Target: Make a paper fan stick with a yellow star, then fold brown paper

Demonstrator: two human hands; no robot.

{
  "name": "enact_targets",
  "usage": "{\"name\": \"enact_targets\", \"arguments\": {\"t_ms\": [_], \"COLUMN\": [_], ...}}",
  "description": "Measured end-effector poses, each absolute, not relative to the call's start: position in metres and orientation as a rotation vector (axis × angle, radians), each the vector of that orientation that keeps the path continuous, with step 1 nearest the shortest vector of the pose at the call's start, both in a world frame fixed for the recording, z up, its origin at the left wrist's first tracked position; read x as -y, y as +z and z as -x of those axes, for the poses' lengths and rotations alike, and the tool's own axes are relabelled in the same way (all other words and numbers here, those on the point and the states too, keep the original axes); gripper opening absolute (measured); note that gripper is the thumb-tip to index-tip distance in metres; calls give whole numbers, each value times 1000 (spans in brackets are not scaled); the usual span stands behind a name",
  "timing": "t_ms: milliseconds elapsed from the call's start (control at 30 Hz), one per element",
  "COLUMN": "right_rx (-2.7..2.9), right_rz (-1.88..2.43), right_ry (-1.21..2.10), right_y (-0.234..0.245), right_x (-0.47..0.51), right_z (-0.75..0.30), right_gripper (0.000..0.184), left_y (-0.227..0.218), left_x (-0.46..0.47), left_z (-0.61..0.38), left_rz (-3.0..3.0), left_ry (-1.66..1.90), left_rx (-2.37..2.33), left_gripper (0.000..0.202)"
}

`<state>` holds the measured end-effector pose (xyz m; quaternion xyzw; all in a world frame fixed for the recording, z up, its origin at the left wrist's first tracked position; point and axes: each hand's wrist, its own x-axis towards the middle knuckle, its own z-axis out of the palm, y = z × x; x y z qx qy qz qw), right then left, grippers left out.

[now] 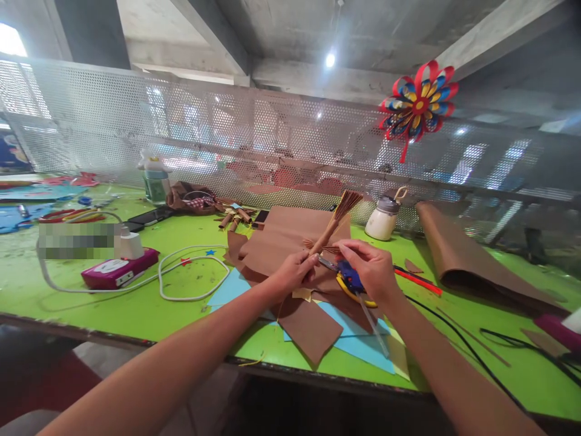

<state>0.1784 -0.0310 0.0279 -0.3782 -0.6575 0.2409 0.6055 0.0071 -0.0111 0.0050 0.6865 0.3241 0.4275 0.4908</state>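
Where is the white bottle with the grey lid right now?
In the head view, the white bottle stands right of centre on the green tabletop, before the perforated metal screen, left of the large curled brown paper.

A bright green tabletop [186, 231] with a dark, worn front edge carries the spread. On its left side sit a magenta power strip [146, 261], a loop of white cord [181, 299] beside a red star [186, 261] and a blue star [210, 252], and a bottle of greenish liquid [155, 186]. A wide brown paper sheet [281, 233] covers the middle; right of it stand a grey-lidded drinking bottle [381, 223] and a folded-over brown sheet [472, 257]
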Motion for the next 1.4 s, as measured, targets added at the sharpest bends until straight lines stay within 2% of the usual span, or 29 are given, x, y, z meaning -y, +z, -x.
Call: {"name": "enact_targets", "arguments": {"t_ms": [200,500,1400], "right_rx": [1707,1869,1920], "right_rz": [803,775,822], "right_ry": [323,11,15], "right_y": [22,6,-3], "right_x": [34,30,34], "right_z": [-171,-163,-155], "right_gripper": [18,27,41], "left_y": [3,0,-11], "left_x": [7,7,-3], "left_z": [-6,-6,-10], "left_rz": [-1645,-1545,-1638], "left_ry": [1055,1099,1163], "left_rx": [-756,-664,-645], "left_gripper": [33,35,41]}}
